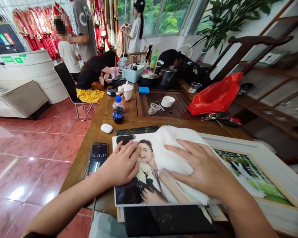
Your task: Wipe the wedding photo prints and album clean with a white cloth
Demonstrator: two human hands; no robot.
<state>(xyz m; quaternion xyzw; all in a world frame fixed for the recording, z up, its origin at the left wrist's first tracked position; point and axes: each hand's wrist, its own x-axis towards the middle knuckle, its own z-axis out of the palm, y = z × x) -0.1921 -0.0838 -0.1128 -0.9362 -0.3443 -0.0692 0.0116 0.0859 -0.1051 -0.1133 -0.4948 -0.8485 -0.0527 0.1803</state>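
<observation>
A large printed photo (144,178) of a couple lies on the wooden table (99,132) in front of me. My left hand (121,165) rests flat on its left edge, fingers stretched out. My right hand (201,168) presses flat on a white cloth (169,148) that lies over the photo's right half, fingers spread on top of it. Under the photo sit a dark board (164,219) and a white picture frame (258,155) holding another photo.
A phone (98,158) lies left of the photo, with a white earbud case (106,128) and a cola bottle (118,110) beyond. Further back are a red plastic bag (213,96), bowls, cups and pots. Several people sit and stand at the far end. The floor drops off left.
</observation>
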